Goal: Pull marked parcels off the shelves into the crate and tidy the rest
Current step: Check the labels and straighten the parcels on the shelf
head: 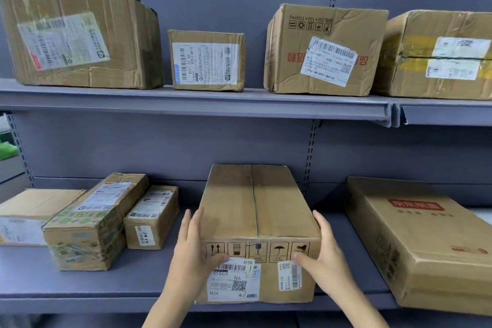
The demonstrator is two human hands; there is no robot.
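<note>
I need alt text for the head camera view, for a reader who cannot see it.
Two hands, left hand and right hand, hold the sides of a long cardboard box on the lower shelf. Other labelled parcels stand beside it, and four more boxes sit on the upper shelf.

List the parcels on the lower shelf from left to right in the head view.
Flat tan carton → green-printed taped box → small brown box → long brown carton held by both hands → wide flat carton with red logo.

Bare shelf (170, 269) flanks the long box (255, 210).
</note>
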